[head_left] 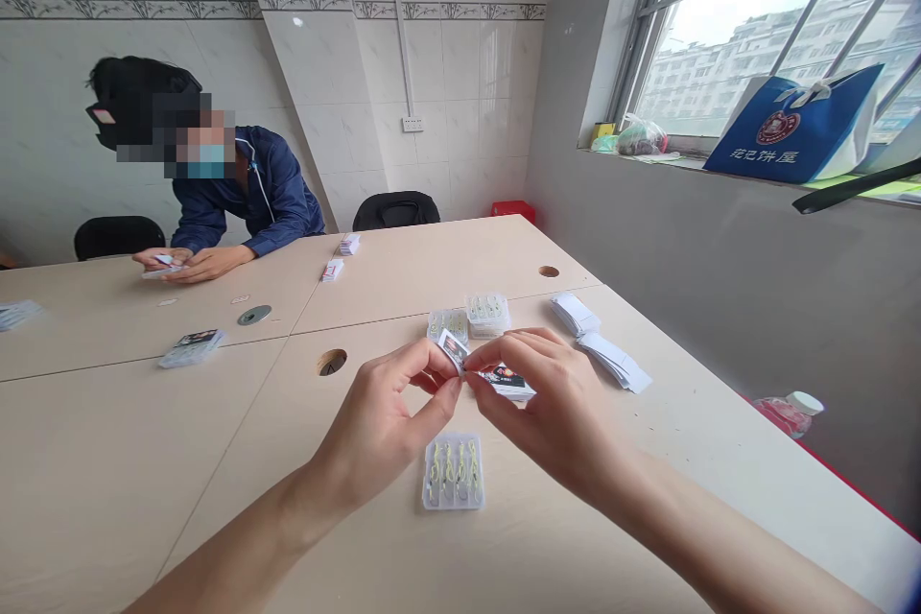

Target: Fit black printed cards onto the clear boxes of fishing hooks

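Note:
A small dark-and-white printed card [453,347] is held up between my hands above the table. My left hand [378,413] pinches it from the left with thumb and forefinger. My right hand [557,393] is closed in a pinch at its lower right corner, fingertips nearly meeting those of the left. Below them a clear plastic box [454,497] lies flat, with fishing hooks on yellow line in its compartments. Partly hidden behind my right hand is a pile of printed cards [512,384]. Further back are similar hook boxes [487,311], some stacked.
Two fanned stacks of white slips [615,362] lie to the right. Left of me are a cable hole [332,363] and boxes with a printed card [193,346]. A co-worker [251,177] leans on the table at the far left, handling a box. A bottle [788,414] stands beyond the right edge.

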A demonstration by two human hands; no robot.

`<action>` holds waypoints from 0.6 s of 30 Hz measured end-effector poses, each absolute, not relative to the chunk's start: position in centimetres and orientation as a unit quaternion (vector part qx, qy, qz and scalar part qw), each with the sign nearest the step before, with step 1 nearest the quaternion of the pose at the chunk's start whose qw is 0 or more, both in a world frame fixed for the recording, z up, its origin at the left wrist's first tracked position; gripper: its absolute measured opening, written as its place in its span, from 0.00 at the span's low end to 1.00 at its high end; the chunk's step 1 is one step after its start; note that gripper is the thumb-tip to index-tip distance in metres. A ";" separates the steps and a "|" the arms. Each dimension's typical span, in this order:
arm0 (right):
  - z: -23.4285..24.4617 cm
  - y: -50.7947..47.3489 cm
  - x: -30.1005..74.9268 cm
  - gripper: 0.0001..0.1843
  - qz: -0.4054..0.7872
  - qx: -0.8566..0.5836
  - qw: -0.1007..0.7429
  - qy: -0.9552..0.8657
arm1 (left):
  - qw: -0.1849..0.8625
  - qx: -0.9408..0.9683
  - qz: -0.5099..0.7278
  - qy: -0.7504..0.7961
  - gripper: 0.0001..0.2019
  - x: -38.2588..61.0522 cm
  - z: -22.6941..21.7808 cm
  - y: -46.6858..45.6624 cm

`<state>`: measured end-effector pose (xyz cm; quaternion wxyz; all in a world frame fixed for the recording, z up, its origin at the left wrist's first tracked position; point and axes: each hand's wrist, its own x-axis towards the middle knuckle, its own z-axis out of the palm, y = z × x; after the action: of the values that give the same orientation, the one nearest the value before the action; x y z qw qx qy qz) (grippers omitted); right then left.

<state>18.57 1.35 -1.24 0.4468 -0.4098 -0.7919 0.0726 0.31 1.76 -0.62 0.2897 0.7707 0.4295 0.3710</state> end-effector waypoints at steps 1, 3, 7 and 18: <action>-1.3 1.4 18.6 0.07 0.068 -0.407 0.448 -0.793 | 0.287 0.771 0.371 0.430 0.06 0.3 -0.6 1.7; -1.3 1.4 18.6 0.08 0.066 -0.406 0.448 -0.794 | 0.295 0.769 0.373 0.428 0.06 0.3 -0.6 1.7; -1.3 1.3 18.7 0.08 0.061 -0.408 0.447 -0.794 | 0.358 0.746 0.373 0.419 0.07 0.2 -0.5 1.7; -1.0 1.3 18.6 0.07 0.025 -0.387 0.437 -0.812 | 0.446 0.679 0.395 0.428 0.07 0.0 -0.7 2.2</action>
<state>18.64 1.32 -1.00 0.4367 -0.3872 -0.8116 0.0254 0.04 2.17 -0.71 0.4456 0.6794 0.4285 0.3953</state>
